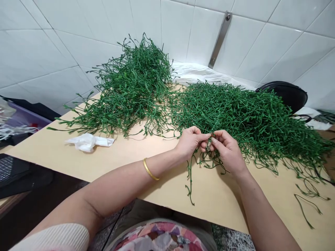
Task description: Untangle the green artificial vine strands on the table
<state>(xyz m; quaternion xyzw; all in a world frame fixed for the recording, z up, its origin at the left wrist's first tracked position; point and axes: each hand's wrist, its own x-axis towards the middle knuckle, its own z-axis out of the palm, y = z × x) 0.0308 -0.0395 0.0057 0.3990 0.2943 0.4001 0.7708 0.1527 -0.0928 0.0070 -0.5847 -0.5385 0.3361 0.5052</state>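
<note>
My left hand (pixel 192 141) and my right hand (pixel 228 148) meet at the front edge of a pile of thin green artificial stems. Thumb and fingers of both hands are pinched on green plastic stems (pixel 190 177), whose ends hang down between and below the hands onto the table. The exact spot gripped is partly hidden by the fingers. Behind my hands lies the large right-hand pile of green stems (pixel 230 108), tangled together. A second heap of green stems (pixel 133 83), taller, stands at the back left.
A crumpled white tissue (pixel 87 142) lies on the tan tabletop (pixel 146 170) at left. A few loose stems (pixel 307 205) are at the right. A black round case (pixel 285 94) stands behind the pile. A metal bracket (pixel 220 40) is fixed to the tiled wall. A purple bin (pixel 26 115) is at far left.
</note>
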